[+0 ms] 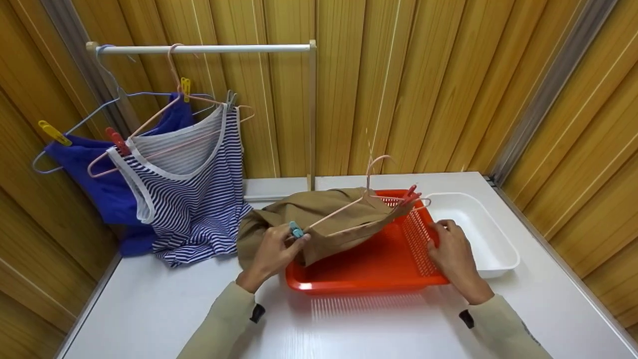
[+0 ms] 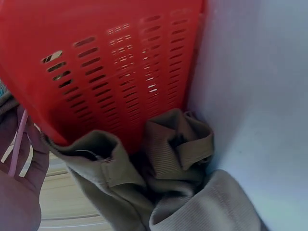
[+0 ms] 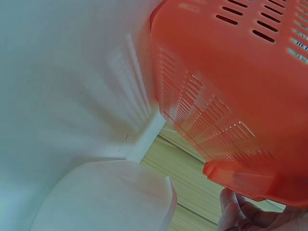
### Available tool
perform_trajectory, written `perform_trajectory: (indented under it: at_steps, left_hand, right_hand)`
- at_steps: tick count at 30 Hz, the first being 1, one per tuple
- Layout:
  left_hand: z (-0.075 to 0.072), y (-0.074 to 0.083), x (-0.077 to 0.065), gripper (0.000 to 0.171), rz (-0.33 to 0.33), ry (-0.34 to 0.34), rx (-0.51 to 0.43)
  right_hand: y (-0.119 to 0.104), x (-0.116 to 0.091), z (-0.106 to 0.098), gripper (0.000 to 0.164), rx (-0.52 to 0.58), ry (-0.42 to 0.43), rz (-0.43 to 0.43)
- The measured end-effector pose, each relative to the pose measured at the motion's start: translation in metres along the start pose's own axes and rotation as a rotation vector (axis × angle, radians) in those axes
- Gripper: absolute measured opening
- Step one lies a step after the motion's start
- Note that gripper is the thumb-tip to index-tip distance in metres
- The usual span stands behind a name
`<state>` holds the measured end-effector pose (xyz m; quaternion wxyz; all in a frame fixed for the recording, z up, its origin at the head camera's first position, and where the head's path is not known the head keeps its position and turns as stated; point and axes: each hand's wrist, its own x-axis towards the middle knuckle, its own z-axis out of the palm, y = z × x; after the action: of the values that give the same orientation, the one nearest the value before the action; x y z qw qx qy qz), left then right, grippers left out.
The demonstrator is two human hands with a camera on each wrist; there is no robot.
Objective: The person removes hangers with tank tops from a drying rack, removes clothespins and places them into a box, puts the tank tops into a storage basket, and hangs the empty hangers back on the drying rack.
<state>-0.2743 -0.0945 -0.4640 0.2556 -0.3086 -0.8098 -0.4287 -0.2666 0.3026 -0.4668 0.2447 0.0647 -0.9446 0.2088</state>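
My left hand [image 1: 274,252] pinches the near left corner of a brown garment [image 1: 319,209] on a pink wire hanger [image 1: 335,215], beside a teal clothespin [image 1: 296,229]. Red clothespins [image 1: 409,193] sit at the hanger's far right end. The garment lies partly across a red plastic basket [image 1: 369,286], its folds spilling over the left side. In the left wrist view the hanger wire [image 2: 18,144] crosses the fingers. My right hand [image 1: 453,254] grips the basket's right rim; its fingertips [image 3: 228,199] show under the rim in the right wrist view.
A white tub [image 1: 491,249] stands right of the basket, partly behind it. At the left, a rack with a white rail [image 1: 209,49] carries a striped tank top [image 1: 199,189] and a blue garment [image 1: 104,184], clipped on hangers. Wood-patterned walls [image 1: 423,99] enclose the white table [image 1: 159,314].
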Motion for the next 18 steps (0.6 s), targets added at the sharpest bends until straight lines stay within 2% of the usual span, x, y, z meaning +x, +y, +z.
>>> perform_trajectory:
  at_steps: [6, 11, 14, 18]
  left_hand:
    - [0.002, -0.001, -0.007, 0.022, -0.007, -0.018, 0.074]
    - [0.004, -0.001, -0.011, 0.019, -0.025, -0.027, 0.119]
    - [0.005, 0.000, -0.011, 0.018, -0.027, -0.031, 0.125]
    - [0.005, -0.001, -0.009, 0.019, -0.034, -0.042, 0.123]
  right_hand:
    - [0.000, 0.003, -0.006, 0.037, -0.017, -0.080, 0.001]
    - [-0.005, 0.014, -0.028, 0.034, -0.045, -0.187, -0.020]
    - [-0.007, 0.029, -0.045, 0.031, -0.023, -0.185, -0.078]
    - [-0.010, 0.053, -0.059, 0.033, 0.037, -0.157, -0.202]
